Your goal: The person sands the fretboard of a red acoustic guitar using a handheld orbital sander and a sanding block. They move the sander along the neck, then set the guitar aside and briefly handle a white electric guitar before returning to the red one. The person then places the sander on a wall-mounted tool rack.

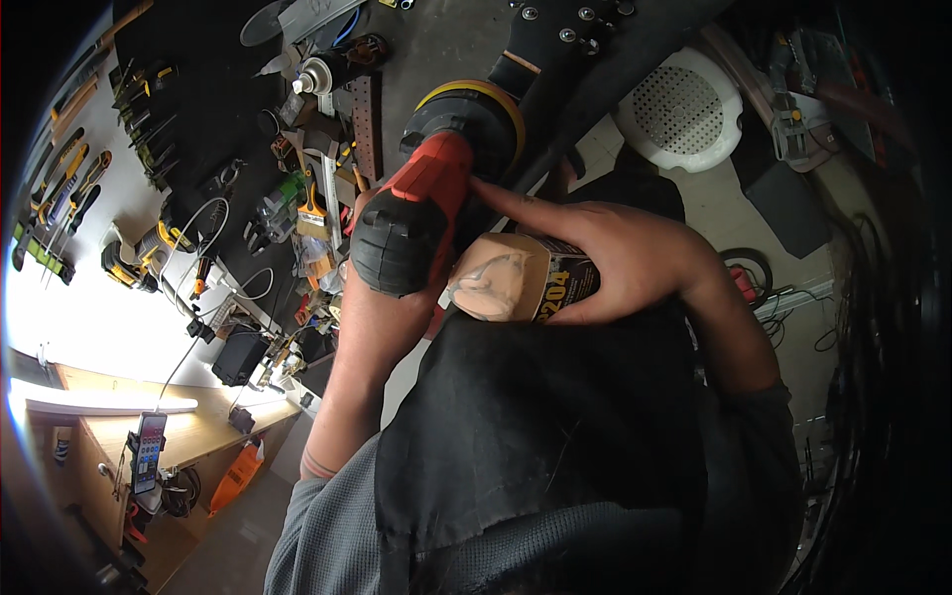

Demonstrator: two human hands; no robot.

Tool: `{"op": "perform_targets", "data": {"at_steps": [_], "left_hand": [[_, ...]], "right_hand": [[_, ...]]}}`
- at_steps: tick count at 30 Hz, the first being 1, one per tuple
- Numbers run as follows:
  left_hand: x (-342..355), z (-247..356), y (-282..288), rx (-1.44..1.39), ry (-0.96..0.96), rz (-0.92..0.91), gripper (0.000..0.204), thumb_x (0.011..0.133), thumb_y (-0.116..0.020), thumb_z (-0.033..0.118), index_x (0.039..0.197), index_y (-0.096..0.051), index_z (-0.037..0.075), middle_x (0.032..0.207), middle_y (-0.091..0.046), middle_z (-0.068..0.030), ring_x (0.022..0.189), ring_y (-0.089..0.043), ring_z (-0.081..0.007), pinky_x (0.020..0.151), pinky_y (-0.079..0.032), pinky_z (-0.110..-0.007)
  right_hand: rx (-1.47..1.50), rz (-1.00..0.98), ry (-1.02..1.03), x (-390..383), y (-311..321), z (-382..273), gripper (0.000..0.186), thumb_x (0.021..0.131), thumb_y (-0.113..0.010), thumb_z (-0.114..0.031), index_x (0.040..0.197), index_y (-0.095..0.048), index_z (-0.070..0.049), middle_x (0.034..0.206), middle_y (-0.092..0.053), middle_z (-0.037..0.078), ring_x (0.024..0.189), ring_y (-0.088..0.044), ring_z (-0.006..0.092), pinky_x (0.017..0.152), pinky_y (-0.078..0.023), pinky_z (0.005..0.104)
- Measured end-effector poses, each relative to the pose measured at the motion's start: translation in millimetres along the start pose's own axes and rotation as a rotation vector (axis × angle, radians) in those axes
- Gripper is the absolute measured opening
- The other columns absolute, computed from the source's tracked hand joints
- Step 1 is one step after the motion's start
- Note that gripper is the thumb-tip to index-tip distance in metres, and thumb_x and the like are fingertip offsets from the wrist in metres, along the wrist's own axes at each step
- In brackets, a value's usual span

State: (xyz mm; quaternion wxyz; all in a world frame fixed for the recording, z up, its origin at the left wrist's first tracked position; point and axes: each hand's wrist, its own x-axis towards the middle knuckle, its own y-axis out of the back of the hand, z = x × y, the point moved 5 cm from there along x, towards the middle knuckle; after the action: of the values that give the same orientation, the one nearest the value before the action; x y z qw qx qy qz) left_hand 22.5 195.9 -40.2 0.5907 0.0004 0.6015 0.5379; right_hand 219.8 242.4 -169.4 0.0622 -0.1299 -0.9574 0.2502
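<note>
My left hand [389, 309] is wrapped around the handle of a red and black power polisher [431, 188], whose body hides most of its fingers. At the polisher's far end is a round dark pad with a yellow rim [501, 99]. In my right hand [635, 253], gripped between thumb and fingers, is a tan block [496, 283] in a dark printed wrapper, probably polishing compound. The block's bare, smeared end points left, close beside the polisher's body and apart from the pad. Beyond the pad lies a black guitar headstock [550, 35] with shiny metal tuners.
A dark apron [555, 426] covers my lap. To the left, a cluttered bench holds a spray can [322, 74], a brush [312, 213] and loose tools. A phone [149, 451] stands in a holder at lower left. At upper right is a white perforated stool [679, 109].
</note>
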Motion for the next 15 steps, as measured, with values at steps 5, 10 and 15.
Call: {"op": "perform_targets", "data": {"at_steps": [5,10,15], "left_hand": [[1,8,-3,0.094,-0.194,0.006,0.053,0.095,-0.083,0.010,0.146,-0.067,0.005,0.145,-0.060,-0.0215,0.135,-0.065,-0.0434,0.116,-0.052,-0.047],[1,9,-7,0.099,-0.185,0.023,0.057,0.093,-0.089,0.014,0.145,-0.066,0.003,0.144,-0.061,-0.0212,0.133,-0.066,-0.0424,0.113,-0.053,-0.047],[1,8,-8,0.150,-0.221,-0.004,0.062,0.092,-0.090,0.015,0.147,-0.064,0.002,0.143,-0.061,-0.0211,0.132,-0.067,-0.0420,0.112,-0.053,-0.047]], "right_hand": [[-0.022,0.001,-0.047,-7,0,-2,0.130,0.082,-0.091,-0.020,0.184,-0.011,-0.013,0.150,-0.072,0.022,0.137,-0.071,0.0398,0.120,-0.053,0.0468],[-0.026,-0.004,-0.094,-13,0,-5,0.130,0.080,-0.092,-0.021,0.184,-0.014,-0.013,0.148,-0.072,0.022,0.136,-0.071,0.0412,0.119,-0.054,0.0467],[-0.043,0.007,-0.107,-18,-3,-7,0.129,0.081,-0.092,-0.023,0.184,-0.014,-0.013,0.146,-0.073,0.022,0.134,-0.071,0.0422,0.117,-0.055,0.0472]]}}
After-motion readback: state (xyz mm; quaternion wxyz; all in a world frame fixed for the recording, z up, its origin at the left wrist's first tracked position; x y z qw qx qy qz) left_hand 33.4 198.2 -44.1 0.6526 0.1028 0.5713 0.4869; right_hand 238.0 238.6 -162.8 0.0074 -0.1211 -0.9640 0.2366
